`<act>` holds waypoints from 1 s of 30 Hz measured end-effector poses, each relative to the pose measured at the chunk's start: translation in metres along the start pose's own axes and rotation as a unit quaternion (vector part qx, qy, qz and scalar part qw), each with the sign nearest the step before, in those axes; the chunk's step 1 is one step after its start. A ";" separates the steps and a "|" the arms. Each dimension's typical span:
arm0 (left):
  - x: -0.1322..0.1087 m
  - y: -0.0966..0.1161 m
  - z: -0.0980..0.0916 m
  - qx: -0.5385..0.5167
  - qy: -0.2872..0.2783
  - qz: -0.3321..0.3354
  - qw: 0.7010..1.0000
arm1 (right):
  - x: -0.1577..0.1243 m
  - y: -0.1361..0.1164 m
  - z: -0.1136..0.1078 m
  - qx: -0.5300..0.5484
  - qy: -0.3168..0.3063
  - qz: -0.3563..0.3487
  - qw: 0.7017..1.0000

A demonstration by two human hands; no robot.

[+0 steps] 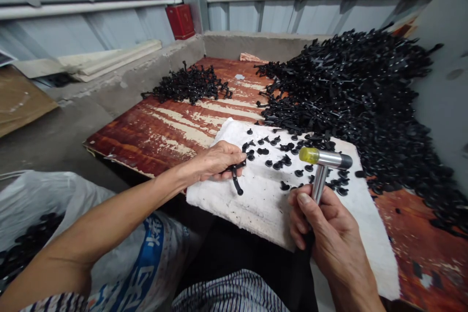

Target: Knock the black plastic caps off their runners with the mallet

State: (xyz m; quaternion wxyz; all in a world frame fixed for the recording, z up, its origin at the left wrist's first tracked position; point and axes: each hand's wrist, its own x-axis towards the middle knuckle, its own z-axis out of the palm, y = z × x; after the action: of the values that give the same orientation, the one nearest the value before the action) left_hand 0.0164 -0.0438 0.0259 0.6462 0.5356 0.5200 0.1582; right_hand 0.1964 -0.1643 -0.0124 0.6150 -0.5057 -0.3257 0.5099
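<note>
The worktop (146,126) is heaped toward its right edge with a large mass of black parts (340,87). Along the near edge a white cloth (263,195) is spread. Beside the left edge a smaller pile (190,84) is gathered. A yellow-faced mallet (328,158) is held head-up above the cloth by the right hand (331,226), the grip wrapped round its handle. Near the cloth's left edge, a slim black part (236,181) is clamped in the grip of the left hand (217,162). Small black pieces (299,173) are scattered across the cloth.
</note>
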 end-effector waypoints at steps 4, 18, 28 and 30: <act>0.002 -0.002 -0.001 -0.002 -0.006 0.006 1.000 | 0.001 0.002 -0.001 0.010 -0.005 0.003 1.000; 0.002 0.001 0.000 0.054 0.000 -0.016 0.998 | -0.001 0.000 -0.001 -0.001 -0.001 0.013 1.000; 0.007 0.006 -0.006 0.124 -0.018 -0.017 0.992 | 0.016 -0.013 -0.008 -0.392 -0.101 -0.217 0.888; 0.008 0.009 -0.005 0.129 -0.013 -0.019 0.991 | 0.026 -0.017 -0.006 -0.448 -0.129 -0.308 0.829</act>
State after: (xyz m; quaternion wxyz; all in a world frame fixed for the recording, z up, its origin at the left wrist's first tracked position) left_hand 0.0182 -0.0316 0.0297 0.5812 0.6069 0.5375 0.0706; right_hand 0.2137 -0.1407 -0.0010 0.3988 -0.5287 -0.7336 0.1523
